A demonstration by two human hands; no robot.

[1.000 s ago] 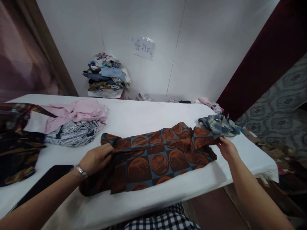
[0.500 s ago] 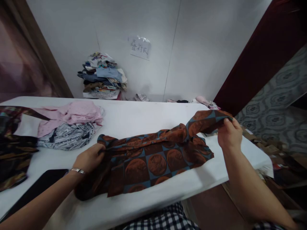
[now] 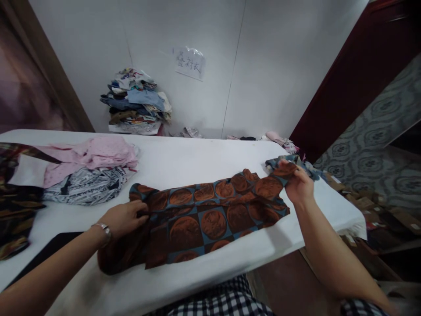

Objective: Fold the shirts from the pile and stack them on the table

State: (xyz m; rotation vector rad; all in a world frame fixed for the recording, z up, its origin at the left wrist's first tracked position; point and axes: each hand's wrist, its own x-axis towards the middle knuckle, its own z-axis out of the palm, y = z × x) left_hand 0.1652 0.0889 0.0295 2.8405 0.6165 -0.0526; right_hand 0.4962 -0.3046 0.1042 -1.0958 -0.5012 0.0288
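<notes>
A brown shirt point(image 3: 213, 224) with rust-coloured circles and blue squares lies lengthwise across the white table point(image 3: 184, 160), its near edge close to the table's front. At its left end my left hand point(image 3: 126, 218) is closed on the cloth, fingertips partly hidden in the fabric. My right hand point(image 3: 300, 186) pinches the far right end, holding it slightly raised. The upper side is partly folded over, with a ridge running along its middle. Just behind my right hand lies a crumpled blue patterned cloth point(image 3: 311, 171), partly covered by it.
On the left are a pink garment point(image 3: 95, 153), a black-and-white printed garment point(image 3: 88, 186) and a dark patterned garment point(image 3: 19, 219). A tall pile of clothes point(image 3: 138, 103) stands by the wall, under a paper sign point(image 3: 190, 63). Boxes point(image 3: 371, 206) sit beyond the table's right end.
My right hand has lowered the shirt's right end and moved slightly left, uncovering the blue cloth behind. The upper edge lies flatter, showing more circles. My left hand stays at the left end.
</notes>
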